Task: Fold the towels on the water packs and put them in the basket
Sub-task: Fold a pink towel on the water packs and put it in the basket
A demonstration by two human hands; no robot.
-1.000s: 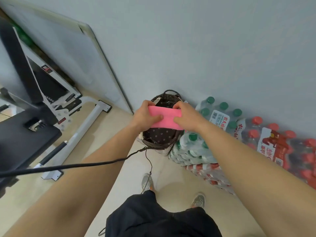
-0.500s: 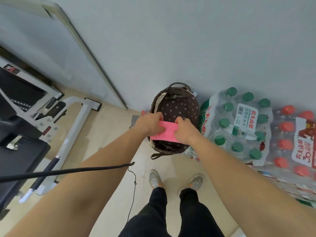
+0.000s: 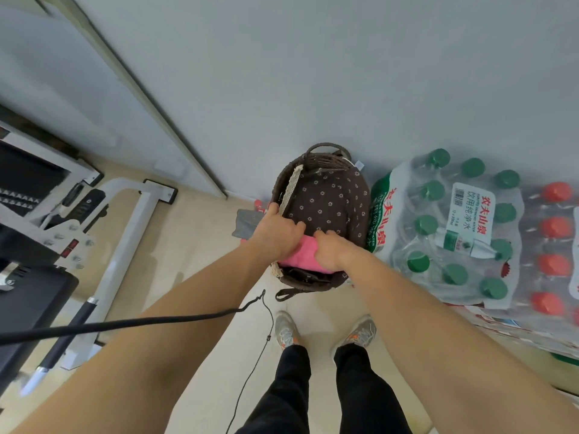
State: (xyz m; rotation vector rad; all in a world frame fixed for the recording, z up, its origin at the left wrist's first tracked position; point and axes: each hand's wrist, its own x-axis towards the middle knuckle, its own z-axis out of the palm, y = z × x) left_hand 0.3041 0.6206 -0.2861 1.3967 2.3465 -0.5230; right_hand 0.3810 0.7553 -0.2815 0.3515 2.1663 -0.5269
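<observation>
Pink towel (image 3: 307, 254) in both hands (image 3: 277, 234) (image 3: 332, 252) — inside basket (image 3: 332, 200)

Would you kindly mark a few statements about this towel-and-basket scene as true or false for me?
1. The left hand and right hand both hold the pink towel. True.
2. The pink towel lies on the water packs. False: it is at the near end of the basket.
3. The basket's liner is plain white. False: dark brown with small pale flowers.
4. The green-capped water pack stands beside the basket. True.
</observation>
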